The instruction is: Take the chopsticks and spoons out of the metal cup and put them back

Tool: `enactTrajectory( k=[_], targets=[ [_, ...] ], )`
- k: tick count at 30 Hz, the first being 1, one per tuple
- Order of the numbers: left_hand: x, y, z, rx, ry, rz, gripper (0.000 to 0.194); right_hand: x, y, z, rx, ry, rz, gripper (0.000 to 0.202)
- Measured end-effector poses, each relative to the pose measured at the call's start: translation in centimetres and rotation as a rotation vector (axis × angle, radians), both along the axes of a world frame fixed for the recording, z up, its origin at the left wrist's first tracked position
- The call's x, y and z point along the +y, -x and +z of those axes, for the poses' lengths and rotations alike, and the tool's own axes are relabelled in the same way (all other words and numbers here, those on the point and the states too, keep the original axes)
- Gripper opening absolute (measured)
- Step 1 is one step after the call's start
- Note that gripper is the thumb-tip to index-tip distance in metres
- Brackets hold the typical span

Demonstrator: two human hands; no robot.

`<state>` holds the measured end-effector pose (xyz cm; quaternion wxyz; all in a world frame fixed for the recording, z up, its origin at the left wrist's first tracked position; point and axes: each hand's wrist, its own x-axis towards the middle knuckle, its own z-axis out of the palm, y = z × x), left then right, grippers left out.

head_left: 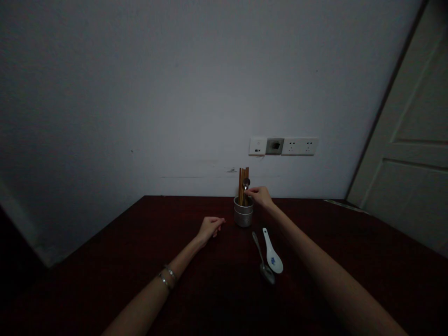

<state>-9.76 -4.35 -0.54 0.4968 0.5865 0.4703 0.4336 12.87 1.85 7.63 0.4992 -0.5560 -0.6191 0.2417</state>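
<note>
A metal cup stands on the dark red table, holding several upright wooden chopsticks. My right hand pinches a small metal spoon just above the cup's rim, its bowl up against the chopsticks. Left of the cup, my left hand is closed near the tabletop, its fingers pressed together; whether anything is between them is too small to tell. In front of the cup lie a white spoon with a blue mark and, beside it on the left, a metal spoon.
The table meets a grey wall at its back edge. Wall sockets sit above and right of the cup. A pale panelled door is at the right, and a thin flat strip lies by the table's back right corner.
</note>
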Motion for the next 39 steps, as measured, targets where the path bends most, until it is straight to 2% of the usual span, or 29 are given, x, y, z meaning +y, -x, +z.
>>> enactTrajectory(
  k=[28,39],
  targets=[
    [0.22,-0.04,-0.29,0.063,-0.019,0.018,0.038,0.85,0.01,-0.99,-0.09,0.014,0.028,0.017],
    [0.13,-0.1,-0.2,0.054,-0.013,0.018,0.035,0.39,0.1,-0.72,-0.154,0.032,0.015,0.019]
  ],
)
